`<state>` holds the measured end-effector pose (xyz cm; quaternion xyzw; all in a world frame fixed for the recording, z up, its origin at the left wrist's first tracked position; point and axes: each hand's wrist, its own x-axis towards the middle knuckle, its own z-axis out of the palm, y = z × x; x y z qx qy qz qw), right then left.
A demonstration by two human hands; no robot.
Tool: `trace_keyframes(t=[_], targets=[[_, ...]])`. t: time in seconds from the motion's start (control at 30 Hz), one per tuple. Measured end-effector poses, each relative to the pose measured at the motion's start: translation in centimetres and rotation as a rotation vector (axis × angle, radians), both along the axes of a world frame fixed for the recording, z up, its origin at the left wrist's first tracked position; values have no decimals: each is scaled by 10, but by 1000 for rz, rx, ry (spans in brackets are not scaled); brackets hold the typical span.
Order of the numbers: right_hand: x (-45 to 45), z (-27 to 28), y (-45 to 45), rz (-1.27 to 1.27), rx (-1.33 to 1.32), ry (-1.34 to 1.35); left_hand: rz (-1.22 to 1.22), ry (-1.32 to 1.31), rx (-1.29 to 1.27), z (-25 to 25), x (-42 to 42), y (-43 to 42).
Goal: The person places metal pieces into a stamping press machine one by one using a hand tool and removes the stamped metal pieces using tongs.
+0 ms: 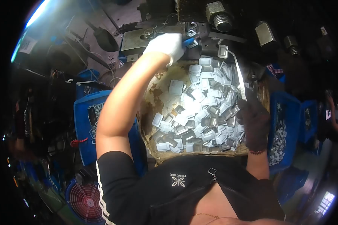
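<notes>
My left hand [164, 45], in a white glove, is at the metal press tooling, its fingers closed around a small blue-handled tool [189, 41]. Small rectangular metal frames [192, 33] lie in the tooling beside it. My right hand [254, 122], in a dark glove, is closed on a long thin silver strip-like tool [239, 73]. The far end of this tool bends over to a small rectangular metal tray part [222, 51] and touches it or nearly so. Between my hands a large heap of similar shallow metal parts [201, 103] lies on a worn, stained board [154, 95].
Blue bins [79, 123] with metal pieces stand at left, and another blue bin [289, 131] at right. Large bolts [219, 18] stick out above the tooling. A round fan [89, 202] is at lower left. Another person's arm [333, 112] shows at far right.
</notes>
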<state>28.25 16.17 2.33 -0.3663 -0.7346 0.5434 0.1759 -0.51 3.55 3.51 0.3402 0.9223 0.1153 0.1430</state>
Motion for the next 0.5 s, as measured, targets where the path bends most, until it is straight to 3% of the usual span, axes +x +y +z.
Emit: trace_keyframes(t=[0.03,0.1,0.2,0.3,0.4,0.5], targets=[[-3,4,4,31,59,-26,-51,93,-78,-1,-9,14],[-8,12,11,95,179,-84,-91,25,-207,8,-16,35],[-20,14,11,49,180,-56,-40,48,-130,15,-8,37],[-36,16,7,54,157,30,153,105,254,-28,-16,18],[-55,0,6,46,89,68,-1,34,260,-29,17,-20],[-67,-40,20,150,497,149,-238,84,258,-42,49,-60]])
